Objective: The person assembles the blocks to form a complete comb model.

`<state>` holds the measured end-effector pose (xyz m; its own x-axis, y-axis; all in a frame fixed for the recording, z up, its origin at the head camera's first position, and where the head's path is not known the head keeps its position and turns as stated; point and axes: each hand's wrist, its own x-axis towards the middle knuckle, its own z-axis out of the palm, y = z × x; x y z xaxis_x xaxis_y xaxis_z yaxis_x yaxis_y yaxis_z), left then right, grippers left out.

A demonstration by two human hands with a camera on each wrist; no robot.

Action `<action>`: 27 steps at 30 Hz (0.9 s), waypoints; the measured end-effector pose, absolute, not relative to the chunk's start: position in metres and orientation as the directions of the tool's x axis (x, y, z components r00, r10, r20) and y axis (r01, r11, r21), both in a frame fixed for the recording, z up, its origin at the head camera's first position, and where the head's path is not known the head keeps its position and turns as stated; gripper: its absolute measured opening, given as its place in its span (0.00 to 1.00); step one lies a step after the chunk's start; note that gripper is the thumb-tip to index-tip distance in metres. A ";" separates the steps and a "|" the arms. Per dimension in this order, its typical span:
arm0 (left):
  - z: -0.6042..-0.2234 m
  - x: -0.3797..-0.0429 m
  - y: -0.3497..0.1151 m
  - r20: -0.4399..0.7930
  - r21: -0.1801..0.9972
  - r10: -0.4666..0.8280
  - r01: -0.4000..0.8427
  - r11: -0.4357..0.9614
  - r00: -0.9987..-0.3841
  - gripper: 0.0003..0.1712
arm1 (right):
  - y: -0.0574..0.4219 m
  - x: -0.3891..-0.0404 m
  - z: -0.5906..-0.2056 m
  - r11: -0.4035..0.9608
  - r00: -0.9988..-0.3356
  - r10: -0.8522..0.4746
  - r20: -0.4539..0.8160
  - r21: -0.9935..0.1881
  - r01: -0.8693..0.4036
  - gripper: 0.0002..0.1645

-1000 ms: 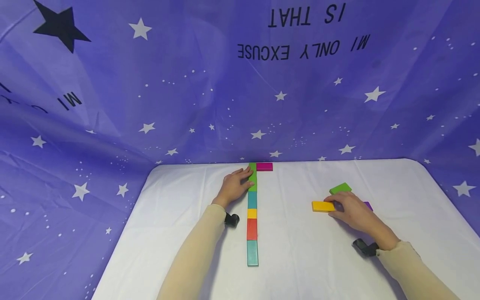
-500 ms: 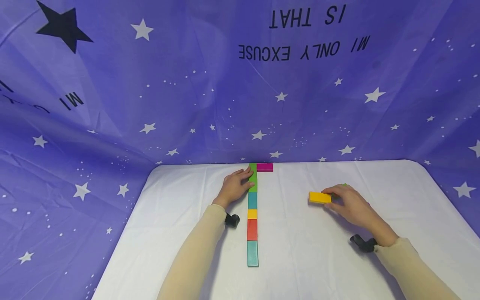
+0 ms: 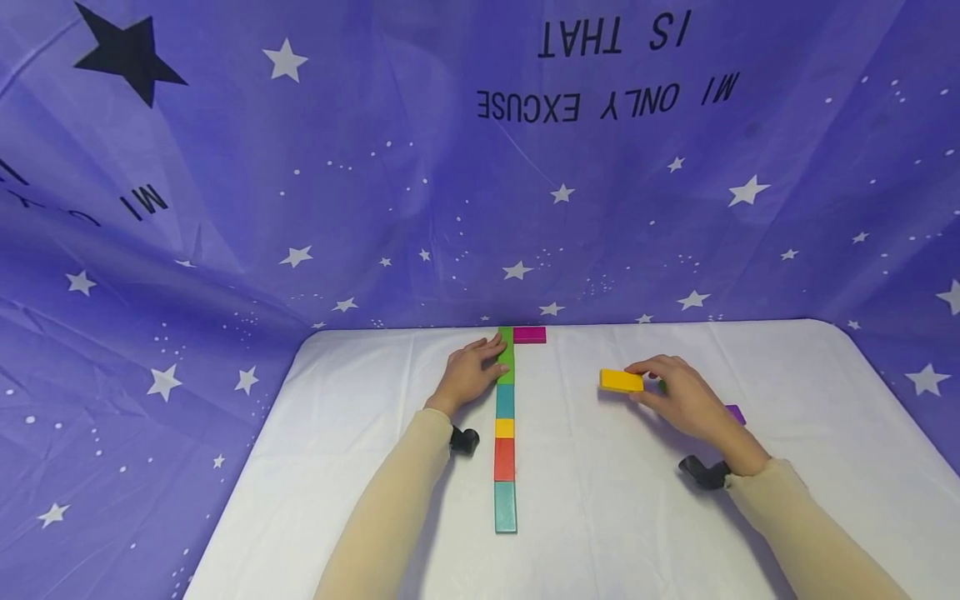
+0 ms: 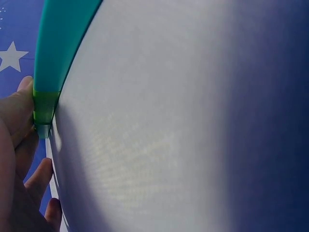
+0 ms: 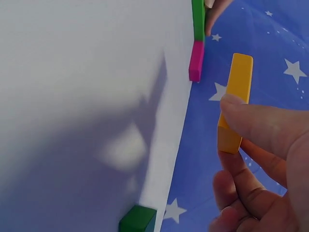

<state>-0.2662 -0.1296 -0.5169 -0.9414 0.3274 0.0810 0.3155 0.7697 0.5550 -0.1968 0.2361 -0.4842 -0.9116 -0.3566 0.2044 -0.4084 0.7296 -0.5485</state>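
- Right hand [image 3: 686, 396]: thumb and fingers pinch a yellow block [image 3: 621, 381] near one end; the far end points toward the row, well apart from it.
- Yellow block: held above the table [image 3: 585, 517], long side roughly level in the head view; its shadow falls on the cloth. The right wrist view shows the thumb on one face, a finger under the lower end.
- Left hand [image 3: 468, 373]: fingers extended and spread, thumb and fingertips touching the left side of the green section [image 3: 507, 358] at the row's far end. Cannot tell whether that section is one block or two.
- Row, far to near, joined end to end: green section, blue block [image 3: 506, 401], small yellow block [image 3: 505, 428], red block [image 3: 505, 459], teal block [image 3: 506, 507].
- Magenta block [image 3: 530, 335]: set crosswise at the row's far end, touching the green on its right side, just beside the table's far edge.
- Loose green block [image 5: 137, 220]: on the table behind the right hand; mostly hidden in the head view.
- Purple block [image 3: 736, 414]: on the table just beyond the right hand's outer edge, partly covered.
- Surroundings: white cloth on the table; purple backdrop [image 3: 420, 192] with stars and inverted lettering; black camera mounts [image 3: 465, 441] on both wrists; pale sleeves [image 3: 390, 508].
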 end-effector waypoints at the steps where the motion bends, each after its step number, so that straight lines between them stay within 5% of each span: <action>1: -0.517 -0.266 -0.130 0.080 0.554 0.327 0.315 0.770 -0.942 0.29 | 0.234 -0.199 -0.484 0.731 -0.913 -0.354 0.203 -0.549 -0.406 0.22; 27: -0.519 -0.268 -0.131 0.080 0.547 0.331 0.319 0.774 -0.940 0.29 | 0.177 -0.240 -0.495 0.685 -0.897 -0.370 0.243 -0.580 -0.440 0.21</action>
<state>-0.2683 -0.1307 -0.5194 -0.9403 0.3308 0.0800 0.3189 0.7742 0.5468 -0.2395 0.1774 -0.4953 -0.8967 -0.3697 0.2434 -0.4400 0.6853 -0.5803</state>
